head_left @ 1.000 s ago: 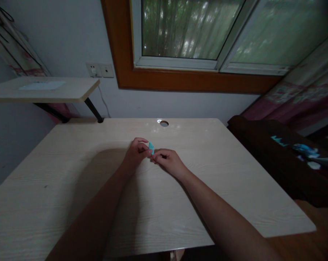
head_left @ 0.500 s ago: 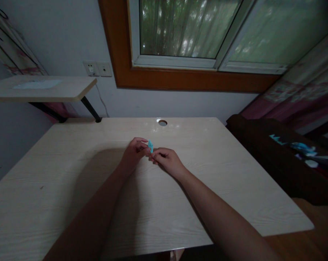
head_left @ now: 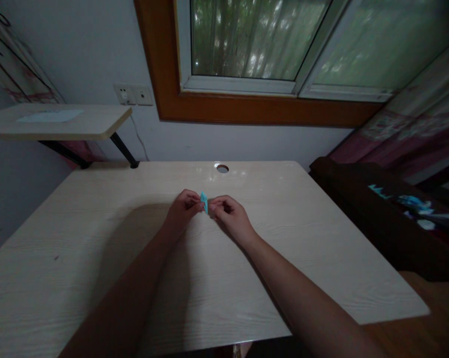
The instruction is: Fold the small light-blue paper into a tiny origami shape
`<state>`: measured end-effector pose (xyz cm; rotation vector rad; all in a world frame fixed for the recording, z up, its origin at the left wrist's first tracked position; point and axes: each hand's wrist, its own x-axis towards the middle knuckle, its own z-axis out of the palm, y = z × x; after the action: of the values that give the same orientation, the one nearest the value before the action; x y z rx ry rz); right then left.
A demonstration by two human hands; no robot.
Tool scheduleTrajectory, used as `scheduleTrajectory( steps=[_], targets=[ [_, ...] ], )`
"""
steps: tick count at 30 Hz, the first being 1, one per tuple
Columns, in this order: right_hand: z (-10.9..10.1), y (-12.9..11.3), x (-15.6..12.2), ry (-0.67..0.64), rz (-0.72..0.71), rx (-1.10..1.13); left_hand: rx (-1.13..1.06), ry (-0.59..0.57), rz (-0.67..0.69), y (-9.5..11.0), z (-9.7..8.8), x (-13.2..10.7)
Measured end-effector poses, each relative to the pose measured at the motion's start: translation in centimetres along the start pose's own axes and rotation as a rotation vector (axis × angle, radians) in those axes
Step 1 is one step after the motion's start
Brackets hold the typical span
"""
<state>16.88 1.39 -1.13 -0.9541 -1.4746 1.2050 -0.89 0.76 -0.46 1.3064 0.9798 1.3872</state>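
A small light-blue piece of folded paper (head_left: 204, 203), narrow and pointed at the top, stands upright between my hands above the desk. My left hand (head_left: 184, 206) pinches its left side between thumb and fingers. Just to the right, my right hand (head_left: 230, 213) has its thumb and fingertips drawn together close beside the paper. A slim gap seems to separate those fingertips from the paper; whether anything is between them is hidden. Both forearms rest low over the pale wood-grain desk (head_left: 284, 258).
A raised shelf (head_left: 98, 127) on black legs holds a pale sheet (head_left: 49, 116) at the left. Near the desk's back edge is a round cable hole (head_left: 222, 169). Light-blue pieces (head_left: 414, 203) lie on a dark brown surface (head_left: 358, 199) at the right.
My right hand has shifted slightly up and right, its fingertips coming away from the paper's lower end. The paper has turned a little and moved slightly left in my left hand.
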Motion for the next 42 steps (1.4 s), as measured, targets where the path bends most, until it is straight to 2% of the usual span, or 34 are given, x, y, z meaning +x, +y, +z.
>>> scheduleTrajectory(
  steps=[3,10,21,29,36,42],
  targets=[
    [0.0,-0.2,0.1,0.033,-0.013,0.019,0.004,-0.025,-0.018,0.0,0.1,0.0],
    [-0.1,-0.5,-0.1,-0.032,-0.083,-0.011,-0.004,-0.113,0.012,0.1,0.2,-0.3],
    [-0.5,-0.8,0.0,-0.084,-0.064,0.11,-0.02,-0.109,-0.03,0.3,0.0,-0.6],
    [-0.5,-0.7,0.0,-0.053,-0.08,0.077,-0.021,-0.147,-0.043,0.7,-0.1,-0.8],
    [-0.6,-0.5,0.1,-0.047,-0.101,0.057,0.028,-0.102,-0.094,1.5,0.3,-0.7],
    [-0.7,-0.4,0.2,-0.055,-0.115,0.029,0.004,-0.094,-0.086,0.8,0.4,-0.5]
  ],
)
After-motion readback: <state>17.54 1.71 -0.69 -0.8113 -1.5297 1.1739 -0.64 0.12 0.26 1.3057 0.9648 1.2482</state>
